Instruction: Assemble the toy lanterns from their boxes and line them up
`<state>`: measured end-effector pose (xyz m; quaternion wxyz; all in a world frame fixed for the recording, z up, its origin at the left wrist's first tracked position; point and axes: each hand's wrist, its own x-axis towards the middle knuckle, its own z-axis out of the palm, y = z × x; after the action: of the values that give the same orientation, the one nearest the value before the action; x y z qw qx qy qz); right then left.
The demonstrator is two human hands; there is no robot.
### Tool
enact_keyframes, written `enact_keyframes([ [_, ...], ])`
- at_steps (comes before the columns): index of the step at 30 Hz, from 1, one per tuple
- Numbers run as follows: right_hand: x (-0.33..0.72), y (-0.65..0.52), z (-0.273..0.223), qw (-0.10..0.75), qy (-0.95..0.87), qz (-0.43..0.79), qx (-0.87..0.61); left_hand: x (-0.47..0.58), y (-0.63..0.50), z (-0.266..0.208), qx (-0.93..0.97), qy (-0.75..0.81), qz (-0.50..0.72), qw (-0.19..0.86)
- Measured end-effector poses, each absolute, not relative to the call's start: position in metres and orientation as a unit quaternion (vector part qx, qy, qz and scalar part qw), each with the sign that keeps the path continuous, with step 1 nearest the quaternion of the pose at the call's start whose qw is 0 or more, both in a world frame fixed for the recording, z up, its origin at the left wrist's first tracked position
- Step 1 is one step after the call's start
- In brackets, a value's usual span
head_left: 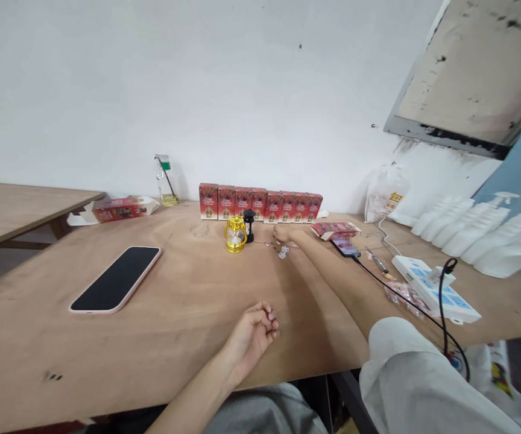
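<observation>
Palm up near the table's front edge rests my left hand (255, 331); its fingers are loosely curled and apart, with nothing visible in them. Across the table, my right hand (283, 233) reaches down beside small loose pieces (283, 252) and tiny dark bits. Its fingertips are too small and partly hidden to show whether they hold anything. Just left of that hand stand a gold mini lantern (235, 235) with a clear globe and a black mini lantern (249, 226), both upright. Behind them is a row of red printed boxes (273, 207).
A pink-cased phone (116, 280) lies at left. An opened red box (125, 210) and a bottle (167, 190) stand behind it. At right are another red box (335, 229), a cabled phone (345, 246), a screwdriver (378, 263), a power strip (432, 287) and white bottles (477, 232).
</observation>
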<state>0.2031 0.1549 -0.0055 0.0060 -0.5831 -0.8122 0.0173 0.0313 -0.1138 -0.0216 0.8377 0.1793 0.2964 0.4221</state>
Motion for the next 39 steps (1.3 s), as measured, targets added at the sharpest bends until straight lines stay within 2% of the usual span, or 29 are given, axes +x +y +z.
enact_keyframes([
  [5,0.211,0.157,-0.012,0.113,-0.775,0.149,-0.604,0.032,-0.114,-0.022,0.178,0.295,0.426,0.836],
  [10,0.217,0.153,-0.027,0.24,-0.741,0.214,-0.59,0.033,-0.113,-0.021,0.18,0.31,0.419,0.834],
  [14,0.22,0.148,-0.035,0.296,-0.721,0.252,-0.574,0.034,-0.113,-0.02,0.189,0.315,0.417,0.831],
  [23,0.226,0.148,-0.042,0.356,-0.691,0.295,-0.555,0.033,-0.112,-0.02,0.195,0.316,0.418,0.829],
  [39,0.225,0.148,-0.048,0.385,-0.685,0.27,-0.556,0.034,-0.111,-0.025,0.25,0.326,0.408,0.815],
])
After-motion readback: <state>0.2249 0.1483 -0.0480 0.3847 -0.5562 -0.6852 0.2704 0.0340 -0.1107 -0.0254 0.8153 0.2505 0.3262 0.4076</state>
